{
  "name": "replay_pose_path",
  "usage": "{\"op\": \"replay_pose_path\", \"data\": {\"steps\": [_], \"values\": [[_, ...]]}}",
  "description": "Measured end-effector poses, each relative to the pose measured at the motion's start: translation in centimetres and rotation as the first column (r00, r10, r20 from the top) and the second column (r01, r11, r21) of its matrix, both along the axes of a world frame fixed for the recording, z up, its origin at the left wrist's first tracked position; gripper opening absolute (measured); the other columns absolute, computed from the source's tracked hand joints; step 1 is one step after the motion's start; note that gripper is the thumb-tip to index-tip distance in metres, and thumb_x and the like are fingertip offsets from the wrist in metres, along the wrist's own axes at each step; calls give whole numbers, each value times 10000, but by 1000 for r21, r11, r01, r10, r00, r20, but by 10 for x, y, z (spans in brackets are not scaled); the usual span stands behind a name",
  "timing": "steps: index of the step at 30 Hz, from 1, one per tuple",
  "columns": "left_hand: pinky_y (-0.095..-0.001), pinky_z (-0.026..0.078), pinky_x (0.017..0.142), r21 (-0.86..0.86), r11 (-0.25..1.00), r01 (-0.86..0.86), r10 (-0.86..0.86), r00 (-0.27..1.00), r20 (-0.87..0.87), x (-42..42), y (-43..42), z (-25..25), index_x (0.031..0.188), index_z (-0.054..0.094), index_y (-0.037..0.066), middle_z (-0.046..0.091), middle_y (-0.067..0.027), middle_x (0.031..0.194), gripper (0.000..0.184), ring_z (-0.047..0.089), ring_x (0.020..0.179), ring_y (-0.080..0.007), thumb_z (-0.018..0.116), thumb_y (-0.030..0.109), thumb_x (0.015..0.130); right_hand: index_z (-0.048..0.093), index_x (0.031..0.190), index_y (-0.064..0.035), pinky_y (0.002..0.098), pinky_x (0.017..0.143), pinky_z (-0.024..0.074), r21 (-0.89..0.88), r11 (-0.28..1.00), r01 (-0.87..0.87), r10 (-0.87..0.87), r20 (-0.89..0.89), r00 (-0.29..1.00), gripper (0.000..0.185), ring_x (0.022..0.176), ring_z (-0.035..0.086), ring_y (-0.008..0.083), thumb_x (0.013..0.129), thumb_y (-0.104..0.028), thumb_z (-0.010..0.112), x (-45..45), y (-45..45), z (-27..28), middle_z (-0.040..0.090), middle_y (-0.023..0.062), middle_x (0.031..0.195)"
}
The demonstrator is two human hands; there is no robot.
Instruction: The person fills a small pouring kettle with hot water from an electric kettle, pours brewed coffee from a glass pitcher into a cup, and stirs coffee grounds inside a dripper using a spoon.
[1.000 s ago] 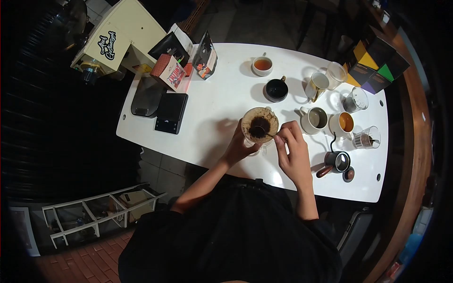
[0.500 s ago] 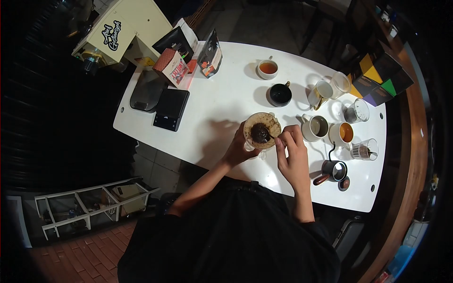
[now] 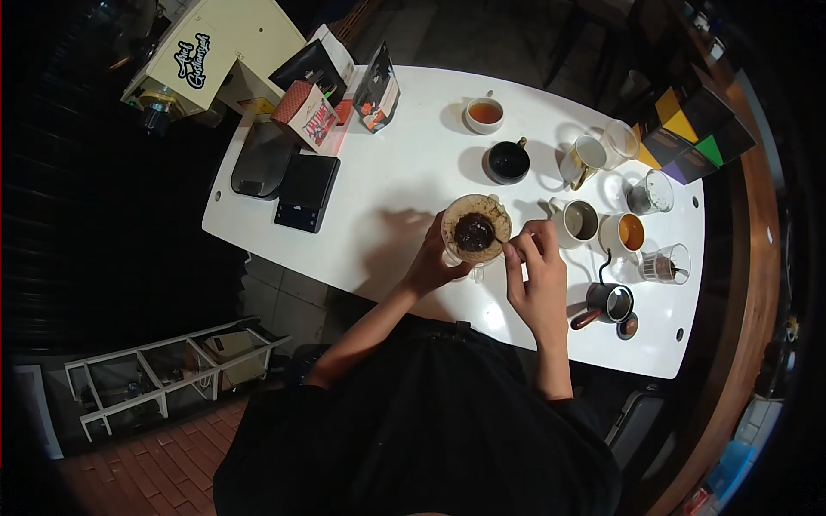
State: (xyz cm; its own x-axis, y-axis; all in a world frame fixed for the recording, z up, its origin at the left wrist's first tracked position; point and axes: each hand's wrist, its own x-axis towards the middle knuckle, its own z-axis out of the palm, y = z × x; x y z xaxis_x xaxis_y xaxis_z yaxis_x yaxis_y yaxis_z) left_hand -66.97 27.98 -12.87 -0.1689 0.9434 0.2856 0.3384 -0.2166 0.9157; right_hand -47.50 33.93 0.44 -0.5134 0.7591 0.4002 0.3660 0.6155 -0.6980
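Observation:
A coffee dripper with a paper filter (image 3: 476, 204) is at the middle of the view, dark wet grounds in its centre. My left hand (image 3: 433, 261) is wrapped round its left side. Above its right rim, my right hand (image 3: 536, 267) pinches the thin handle of a spoon, whose tip reaches into the filter. Part of a clear glass vessel shows below the dripper. Behind it stand a black cup (image 3: 508, 162) and a cup of reddish-brown drink (image 3: 484, 114). To the right of my right hand is a grey-white mug (image 3: 575, 222).
Along the right are an orange-filled cup (image 3: 622, 234), a gold-handled mug (image 3: 583, 160), glasses, a black kettle (image 3: 610, 303) and coloured boxes (image 3: 688, 129). A black scale (image 3: 306, 193), coffee bags (image 3: 376, 90) and a cream grinder (image 3: 215, 60) are at the left of the white table (image 3: 387, 172).
The view has shifted slightly. My right hand and the spoon have moved a little at the filter's right side, and the grounds look wetter and differently spread. Both hands keep their hold.

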Motion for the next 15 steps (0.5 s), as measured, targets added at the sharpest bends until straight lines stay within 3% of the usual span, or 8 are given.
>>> {"op": "replay_pose_path", "data": {"steps": [2, 4, 10, 15], "values": [[-470, 411, 1129, 10, 1000, 8, -7, 999, -51, -1, 1, -4, 1423, 505, 15, 493, -179, 1435, 790, 483, 1347, -359, 841, 287, 761, 622, 958, -19, 411, 594, 482, -22, 999, -25, 25, -18, 1000, 72, 695, 613, 286, 922, -42, 680, 0, 0, 2, 550, 126, 1029], [-478, 403, 1135, -13, 1000, 14, -13, 1000, 28, -1, 1, -5, 1430, 500, 18, 487, -178, 1442, 794, 472, 1358, -360, 840, 293, 767, 621, 957, -17, 404, 599, 486, -43, 998, -55, 54, -39, 998, 70, 701, 618, 287, 919, -32, 679, 0, 0, 2, 549, 126, 1030], [-469, 409, 1131, 3, 1000, 11, -11, 1000, 18, -1, 1, -6, 1434, 499, 27, 478, -170, 1445, 792, 481, 1352, -355, 840, 283, 766, 620, 938, -4, 396, 620, 494, -20, 998, -63, 58, -187, 981, 84, 723, 624, 287, 897, -3, 693, 4, 3, 2, 532, 147, 1052], [-462, 416, 1127, -20, 1000, -6, 7, 999, 40, 2, 1, -5, 1439, 489, 23, 482, -165, 1432, 804, 491, 1345, -346, 841, 271, 759, 623, 937, -12, 388, 611, 487, -26, 998, -51, 49, -76, 996, 81, 706, 610, 274, 901, -20, 696, 2, 4, -1, 530, 143, 1051]]}}
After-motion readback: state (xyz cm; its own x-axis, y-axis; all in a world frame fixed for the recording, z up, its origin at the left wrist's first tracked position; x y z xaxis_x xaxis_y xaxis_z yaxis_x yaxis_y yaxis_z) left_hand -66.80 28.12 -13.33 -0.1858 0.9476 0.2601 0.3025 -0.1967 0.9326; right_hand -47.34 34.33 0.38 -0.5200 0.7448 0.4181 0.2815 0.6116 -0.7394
